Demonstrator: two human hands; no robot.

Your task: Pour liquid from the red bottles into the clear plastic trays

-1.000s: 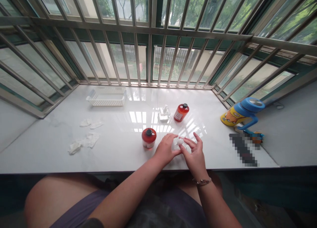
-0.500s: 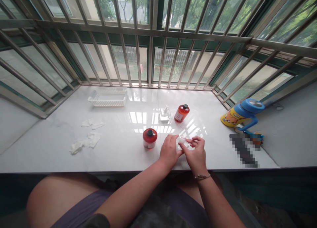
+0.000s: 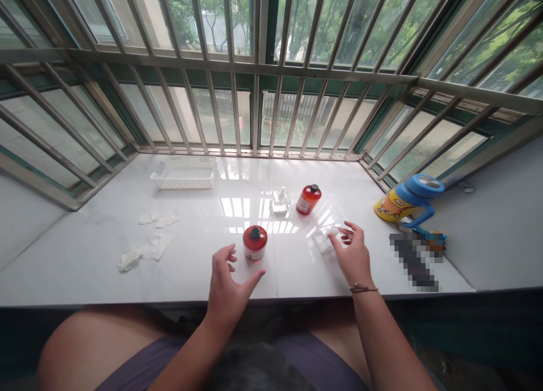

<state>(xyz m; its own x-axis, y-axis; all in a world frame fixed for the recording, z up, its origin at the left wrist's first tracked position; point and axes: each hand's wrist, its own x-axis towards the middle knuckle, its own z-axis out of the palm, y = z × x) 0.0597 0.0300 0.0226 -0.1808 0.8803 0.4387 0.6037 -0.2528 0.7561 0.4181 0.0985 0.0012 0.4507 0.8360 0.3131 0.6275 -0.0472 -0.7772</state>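
My left hand [image 3: 227,286] is open, fingers spread, just in front of and left of a red-capped round jar [image 3: 255,243], and not touching it. My right hand [image 3: 352,256] is open, with its fingertips beside a small clear plastic packet [image 3: 323,239] lying on the white sill. I cannot tell whether they touch it. Farther back stand an orange bottle with a black cap [image 3: 309,200] and a small clear pump bottle [image 3: 280,202].
A white plastic basket [image 3: 183,174] sits at the back left of the white stone sill [image 3: 203,278], with crumpled white tissues [image 3: 146,249] in front of it. A blue and yellow flask [image 3: 405,198] and a pixelated object [image 3: 411,261] lie right. Steel window bars run behind.
My hands have moved apart. The left went back toward the front of the jar, and the right let go of the clear packet, which now lies on the sill.
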